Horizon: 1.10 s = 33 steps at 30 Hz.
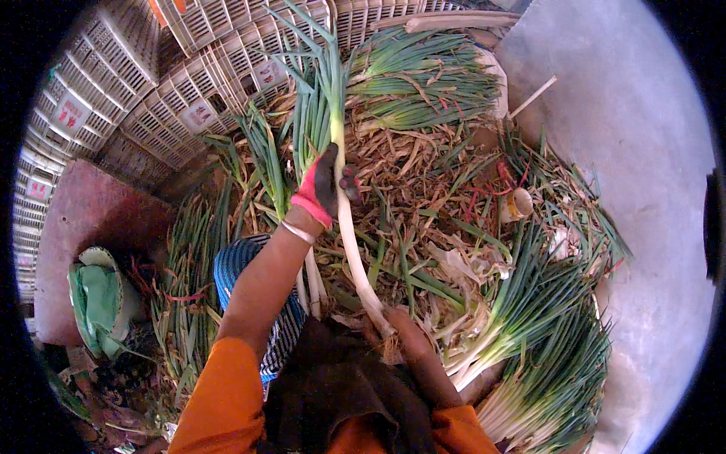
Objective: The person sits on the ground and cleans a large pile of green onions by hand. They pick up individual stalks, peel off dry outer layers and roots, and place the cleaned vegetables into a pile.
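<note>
A long green onion (354,252) runs lengthwise in front of me, green leaves at the far end and a white, slightly bent shank toward my body. My left hand (332,184), in a red and dark glove, grips it where the white part turns green. At its root end is my right hand (391,326), with skin showing on both sides of the shank; most of the fingers are hidden. More green onions (312,278) lie beneath my left forearm, their white ends pointing toward me.
Dry husks and leaf scraps (408,164) cover the ground. Bundled green onions (431,79) lie at the back, with loose ones (539,318) at right. Slatted plastic crates (193,108) stand at back left. A small cup (516,204) and a green bag (99,301) flank the heap.
</note>
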Each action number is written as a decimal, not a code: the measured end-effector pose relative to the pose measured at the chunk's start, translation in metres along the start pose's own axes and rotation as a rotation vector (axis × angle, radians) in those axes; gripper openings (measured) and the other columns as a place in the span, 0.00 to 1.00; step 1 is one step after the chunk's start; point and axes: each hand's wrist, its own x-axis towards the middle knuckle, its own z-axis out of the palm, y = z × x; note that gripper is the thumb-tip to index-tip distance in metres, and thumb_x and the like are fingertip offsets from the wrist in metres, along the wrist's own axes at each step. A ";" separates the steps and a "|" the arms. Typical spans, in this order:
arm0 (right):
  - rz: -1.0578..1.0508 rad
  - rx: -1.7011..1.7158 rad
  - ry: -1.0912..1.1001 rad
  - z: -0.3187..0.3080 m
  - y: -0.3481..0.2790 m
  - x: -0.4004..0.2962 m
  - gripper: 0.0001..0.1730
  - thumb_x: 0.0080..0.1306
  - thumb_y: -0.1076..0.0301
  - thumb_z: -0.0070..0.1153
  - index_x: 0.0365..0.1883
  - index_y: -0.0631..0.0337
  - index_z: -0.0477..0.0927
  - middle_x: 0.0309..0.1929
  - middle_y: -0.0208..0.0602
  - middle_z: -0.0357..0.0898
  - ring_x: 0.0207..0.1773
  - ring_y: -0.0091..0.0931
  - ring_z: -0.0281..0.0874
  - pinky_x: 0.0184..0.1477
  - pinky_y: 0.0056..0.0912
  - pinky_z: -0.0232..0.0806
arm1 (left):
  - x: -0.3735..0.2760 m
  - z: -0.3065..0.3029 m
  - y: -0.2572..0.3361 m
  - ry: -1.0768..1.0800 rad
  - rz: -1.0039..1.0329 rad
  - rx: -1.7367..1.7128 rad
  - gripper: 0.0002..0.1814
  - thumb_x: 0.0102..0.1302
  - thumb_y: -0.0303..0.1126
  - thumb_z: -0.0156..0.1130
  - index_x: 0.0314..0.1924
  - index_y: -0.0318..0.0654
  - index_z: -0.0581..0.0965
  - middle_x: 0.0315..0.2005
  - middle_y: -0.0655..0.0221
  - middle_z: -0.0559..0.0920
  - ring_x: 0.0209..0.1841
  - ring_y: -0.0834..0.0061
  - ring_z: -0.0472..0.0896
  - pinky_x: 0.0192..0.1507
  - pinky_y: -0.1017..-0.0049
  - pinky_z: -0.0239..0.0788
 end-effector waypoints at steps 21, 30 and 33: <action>0.203 -0.510 0.604 -0.080 -0.091 -0.135 0.10 0.61 0.63 0.48 0.31 0.61 0.75 0.31 0.37 0.76 0.32 0.35 0.72 0.33 0.35 0.63 | -0.019 -0.021 0.058 0.163 0.009 0.298 0.17 0.60 0.46 0.57 0.34 0.37 0.72 0.12 0.78 0.66 0.13 0.81 0.62 0.15 0.77 0.56; -0.540 -0.886 0.547 -0.064 -0.092 0.086 0.25 0.56 0.65 0.56 0.50 0.65 0.68 0.48 0.45 0.71 0.50 0.36 0.69 0.52 0.35 0.62 | -0.031 -0.156 0.050 0.767 0.293 0.485 0.12 0.53 0.37 0.64 0.35 0.41 0.76 0.23 0.67 0.77 0.23 0.73 0.74 0.25 0.69 0.68; -0.495 -0.259 0.210 0.024 -0.034 0.174 0.23 0.60 0.63 0.52 0.52 0.64 0.68 0.45 0.38 0.73 0.47 0.26 0.70 0.50 0.28 0.62 | -0.034 -0.290 0.059 0.720 0.239 0.949 0.40 0.44 0.45 0.69 0.56 0.42 0.63 0.48 0.61 0.69 0.46 0.68 0.70 0.43 0.65 0.66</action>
